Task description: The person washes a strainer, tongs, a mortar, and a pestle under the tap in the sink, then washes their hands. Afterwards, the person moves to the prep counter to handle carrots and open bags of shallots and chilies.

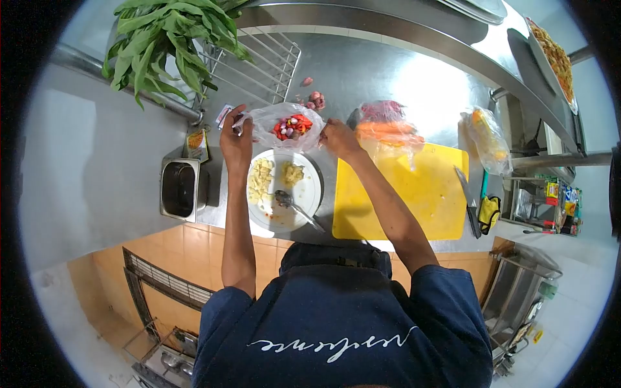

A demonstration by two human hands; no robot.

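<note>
A clear plastic bag [264,127] with cut red and purple pieces [292,127] inside is stretched between my two hands, above the far edge of a white plate. My left hand [237,137] grips the bag's left side, its fingers closed on the plastic. At the bag's right side, my right hand [340,138] pinches the plastic. The white plate [282,222] bears two heaps of pale yellow chopped pieces [260,180] and a metal spoon [294,207] whose handle points toward me.
Right of the plate lies a yellow cutting board [404,194], with a knife [469,205] at its right edge. Bagged carrots [388,132] touch its far edge. A metal container [182,187] stands left. Leafy greens [165,42] hang near a wire rack [268,61] at the back left.
</note>
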